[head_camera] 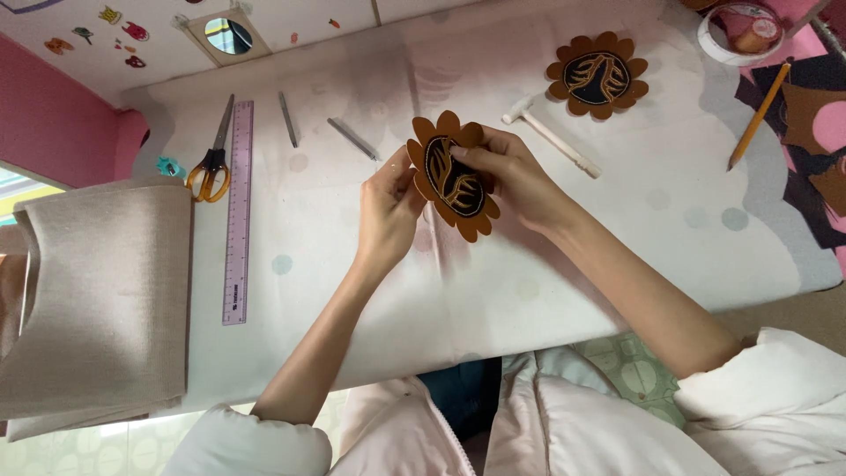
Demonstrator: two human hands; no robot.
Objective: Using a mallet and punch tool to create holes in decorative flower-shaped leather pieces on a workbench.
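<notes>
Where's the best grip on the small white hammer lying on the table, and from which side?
Judging by its pose, take the small white hammer mid-handle, pinching across the shaft from above. It lies flat on the white table, head toward the person's right hand, handle running diagonally toward the near right edge. That handle end sits in bare table, so approaching from the right seems clearest.

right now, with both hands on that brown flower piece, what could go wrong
1. Both the left hand and right hand pinch the brown flower piece by its petals in mid-air; the thin petals might bend or crease.
2. The small white hammer lies just beyond the right hand; a sweep of the wrist could knock it.
3. The scissors lie near the table's left end, where a reaching arm might catch them.
</notes>
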